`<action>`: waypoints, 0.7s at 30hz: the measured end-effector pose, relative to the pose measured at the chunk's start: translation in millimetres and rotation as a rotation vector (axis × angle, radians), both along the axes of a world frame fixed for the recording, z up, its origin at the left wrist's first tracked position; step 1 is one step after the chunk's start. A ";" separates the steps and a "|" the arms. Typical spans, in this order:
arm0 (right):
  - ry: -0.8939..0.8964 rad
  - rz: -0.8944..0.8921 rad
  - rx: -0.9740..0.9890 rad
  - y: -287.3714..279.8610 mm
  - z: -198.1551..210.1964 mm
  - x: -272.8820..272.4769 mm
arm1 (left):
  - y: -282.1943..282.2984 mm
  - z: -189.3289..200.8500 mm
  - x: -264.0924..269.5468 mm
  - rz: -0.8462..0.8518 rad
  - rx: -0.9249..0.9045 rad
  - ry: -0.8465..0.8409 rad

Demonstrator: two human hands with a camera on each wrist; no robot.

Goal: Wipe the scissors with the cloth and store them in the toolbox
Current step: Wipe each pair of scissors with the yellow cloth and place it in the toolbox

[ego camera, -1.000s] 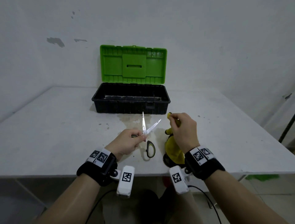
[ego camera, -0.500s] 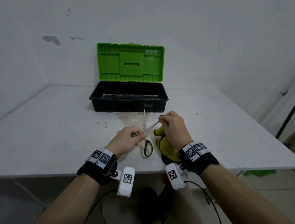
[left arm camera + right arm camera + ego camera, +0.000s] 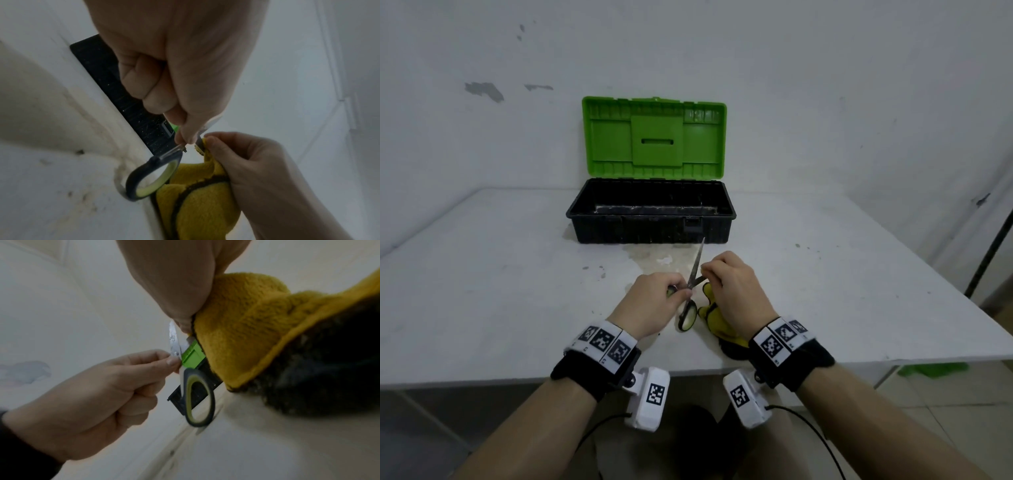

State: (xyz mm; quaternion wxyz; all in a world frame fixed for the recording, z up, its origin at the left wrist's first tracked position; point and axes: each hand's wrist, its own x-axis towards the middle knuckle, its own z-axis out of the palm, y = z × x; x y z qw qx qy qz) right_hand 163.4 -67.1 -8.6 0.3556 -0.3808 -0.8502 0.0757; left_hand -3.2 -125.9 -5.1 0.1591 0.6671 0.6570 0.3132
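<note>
My left hand grips the scissors near the pivot, one black-and-green handle loop hanging free just above the table. The blades are spread; one blade points toward the toolbox. My right hand pinches a yellow cloth with dark trim around the other blade close to the pivot; the cloth hangs down onto the table. The black toolbox stands behind with its green lid up.
The white table has a stained patch in front of the toolbox and its front edge under my wrists. A white wall rises behind. A dark pole stands off the right edge.
My right hand with the cloth moved left from beside the scissors onto the right blade and slid down it toward the pivot. The left hand kept its hold.
</note>
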 end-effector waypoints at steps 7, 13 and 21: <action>0.217 -0.227 -0.212 21.9 26.7 30.0 | -0.1 2.0 -8.5 0.008 -0.086 -0.146; 0.364 -0.098 -0.193 0.6 43.9 31.5 | 2.6 6.3 -13.4 0.089 -0.225 -0.427; 0.032 0.067 -0.178 -5.5 36.5 1.0 | 1.9 12.4 -8.9 0.014 -0.380 -0.420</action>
